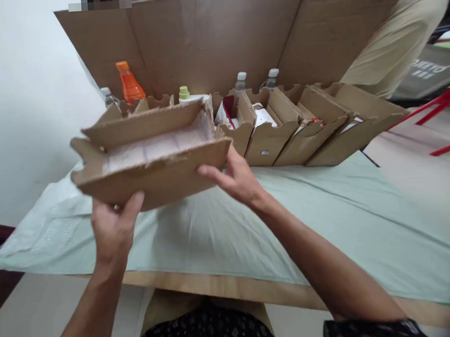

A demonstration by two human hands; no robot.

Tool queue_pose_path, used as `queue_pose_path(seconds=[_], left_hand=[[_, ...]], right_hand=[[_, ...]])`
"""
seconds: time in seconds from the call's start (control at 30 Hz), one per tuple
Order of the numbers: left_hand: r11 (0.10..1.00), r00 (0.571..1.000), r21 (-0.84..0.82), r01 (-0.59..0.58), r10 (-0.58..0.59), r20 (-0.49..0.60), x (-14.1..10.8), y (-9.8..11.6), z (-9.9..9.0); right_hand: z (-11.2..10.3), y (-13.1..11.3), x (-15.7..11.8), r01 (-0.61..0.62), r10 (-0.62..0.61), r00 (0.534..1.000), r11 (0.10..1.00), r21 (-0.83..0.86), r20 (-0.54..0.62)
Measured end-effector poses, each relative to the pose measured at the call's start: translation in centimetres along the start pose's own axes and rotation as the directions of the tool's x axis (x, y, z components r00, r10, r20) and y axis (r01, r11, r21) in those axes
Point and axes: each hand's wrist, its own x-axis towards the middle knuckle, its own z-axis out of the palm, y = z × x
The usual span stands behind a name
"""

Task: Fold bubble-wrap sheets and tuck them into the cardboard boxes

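Cardboard box [168, 178] hangs tilted above the pale green cloth [289, 225], clamped between your left hand [114, 226] and right hand [237, 175]; should either grip slip, its whitish contents [155, 148] could spill.

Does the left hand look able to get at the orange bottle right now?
Probably not: the left hand holds one end of a cardboard box, which lies between it and the orange bottle at the back.
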Motion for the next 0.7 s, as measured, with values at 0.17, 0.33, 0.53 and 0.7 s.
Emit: queue_pose_path(seconds=[0.17,0.33,0.53,0.7], left_hand=[[0.999,0.983,-0.033,-0.010,0.016,0.184,-2.4,1.4,4.0],[1.000,0.953,0.017,-0.005,-0.001,0.304,-11.1,1.6,2.2],[0.991,0.975,-0.134,-0.010,0.040,0.219,-1.8,3.2,0.7],[0.993,0.979,-0.112,-0.022,0.044,0.199,-4.2,4.5,1.9]], right_hand=[[-3.9,1.5,-4.8,-0.128,0.115,0.968,0.991,-0.048,-0.222],[-5.0,-2.2,-12.7,-0.183,0.108,0.902,0.973,-0.142,-0.419],[-2.1,-3.6,-4.9,-0.109,0.056,0.954,0.980,-0.166,-0.295],[-1.7,-1.2,-1.4,-0.008,-0.017,0.966,0.995,-0.096,-0.259]])
